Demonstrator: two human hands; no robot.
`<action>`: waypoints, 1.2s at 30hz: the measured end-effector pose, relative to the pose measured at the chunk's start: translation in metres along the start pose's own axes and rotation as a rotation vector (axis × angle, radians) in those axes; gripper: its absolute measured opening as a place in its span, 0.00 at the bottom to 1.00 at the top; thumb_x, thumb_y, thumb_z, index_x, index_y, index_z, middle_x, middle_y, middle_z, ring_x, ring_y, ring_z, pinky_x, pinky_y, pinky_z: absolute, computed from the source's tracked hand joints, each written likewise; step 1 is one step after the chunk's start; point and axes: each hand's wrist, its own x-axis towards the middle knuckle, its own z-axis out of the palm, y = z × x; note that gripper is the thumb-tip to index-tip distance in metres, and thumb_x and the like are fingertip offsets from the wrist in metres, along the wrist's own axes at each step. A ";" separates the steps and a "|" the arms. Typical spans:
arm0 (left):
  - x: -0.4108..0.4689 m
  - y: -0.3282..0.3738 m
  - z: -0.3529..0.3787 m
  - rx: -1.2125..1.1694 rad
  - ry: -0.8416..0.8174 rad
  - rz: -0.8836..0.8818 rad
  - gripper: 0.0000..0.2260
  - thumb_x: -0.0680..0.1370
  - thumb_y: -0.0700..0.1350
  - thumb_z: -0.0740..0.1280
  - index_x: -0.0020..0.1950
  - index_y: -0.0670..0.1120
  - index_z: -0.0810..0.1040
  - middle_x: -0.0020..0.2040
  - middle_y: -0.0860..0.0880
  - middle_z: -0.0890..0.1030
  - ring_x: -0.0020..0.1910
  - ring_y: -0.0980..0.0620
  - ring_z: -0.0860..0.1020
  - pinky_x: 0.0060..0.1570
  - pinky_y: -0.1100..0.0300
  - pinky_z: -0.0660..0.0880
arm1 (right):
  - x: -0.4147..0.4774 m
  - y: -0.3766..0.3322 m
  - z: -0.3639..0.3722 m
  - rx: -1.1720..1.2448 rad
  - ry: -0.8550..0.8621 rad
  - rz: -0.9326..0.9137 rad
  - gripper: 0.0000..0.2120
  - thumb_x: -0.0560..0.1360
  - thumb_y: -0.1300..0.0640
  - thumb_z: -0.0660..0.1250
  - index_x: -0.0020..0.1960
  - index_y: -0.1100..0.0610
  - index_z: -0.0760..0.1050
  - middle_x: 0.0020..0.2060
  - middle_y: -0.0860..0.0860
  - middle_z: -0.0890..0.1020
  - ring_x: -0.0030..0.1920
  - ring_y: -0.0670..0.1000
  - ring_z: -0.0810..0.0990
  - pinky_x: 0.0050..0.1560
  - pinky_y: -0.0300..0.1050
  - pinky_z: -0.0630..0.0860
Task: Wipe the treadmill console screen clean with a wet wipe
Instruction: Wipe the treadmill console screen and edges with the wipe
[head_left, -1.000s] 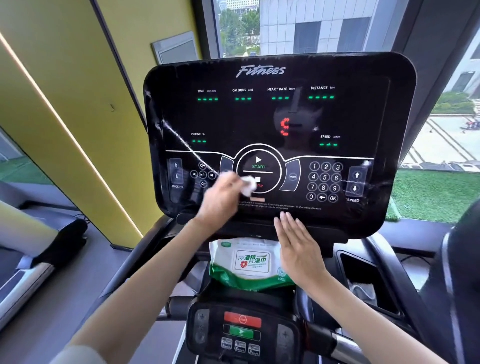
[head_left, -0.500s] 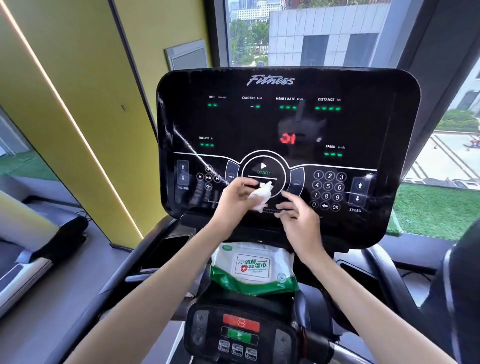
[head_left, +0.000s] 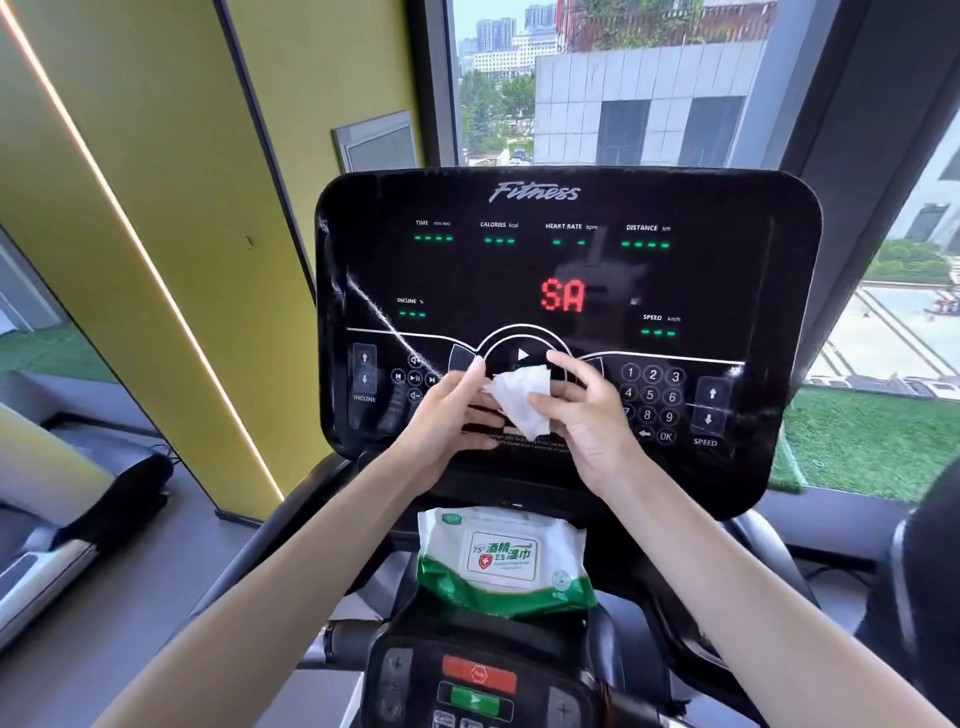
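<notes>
Hanging crumpled low in front of the black console screen (head_left: 566, 270), the white wet wipe (head_left: 519, 400) is pinched by both hands, the left hand (head_left: 447, 421) on its left side, the right hand (head_left: 592, 415) on its right. A green wipes pack (head_left: 504, 561) sits below.

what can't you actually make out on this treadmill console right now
Head view:
1. Centre button's lower part on the glossy black console screen: covered by the crumpled white wet wipe, the left hand and the right hand.
2. Keypad digit 7: half behind the right hand.
3. Fine white print line below the hands: too small, blurred.
4. Black lower control panel: cut by the bottom edge.
</notes>
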 end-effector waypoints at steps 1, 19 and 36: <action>-0.001 0.001 0.001 0.007 -0.036 -0.017 0.16 0.76 0.57 0.64 0.54 0.46 0.73 0.43 0.49 0.81 0.41 0.53 0.80 0.40 0.55 0.77 | 0.001 -0.002 0.000 -0.003 -0.007 -0.010 0.28 0.69 0.72 0.69 0.66 0.57 0.70 0.45 0.57 0.82 0.47 0.56 0.82 0.53 0.52 0.77; -0.001 0.007 0.007 -0.312 -0.088 -0.092 0.17 0.75 0.27 0.60 0.61 0.41 0.70 0.47 0.41 0.81 0.42 0.48 0.82 0.39 0.58 0.79 | -0.001 0.004 0.000 -0.444 -0.217 -0.288 0.40 0.67 0.63 0.75 0.72 0.47 0.59 0.55 0.52 0.75 0.52 0.48 0.79 0.51 0.42 0.78; -0.001 0.003 0.000 -0.225 -0.086 -0.038 0.21 0.72 0.26 0.62 0.62 0.43 0.70 0.46 0.42 0.80 0.41 0.48 0.80 0.42 0.57 0.79 | 0.001 -0.001 0.005 -0.748 -0.134 -0.313 0.08 0.63 0.55 0.78 0.38 0.55 0.80 0.41 0.49 0.80 0.41 0.45 0.79 0.46 0.38 0.74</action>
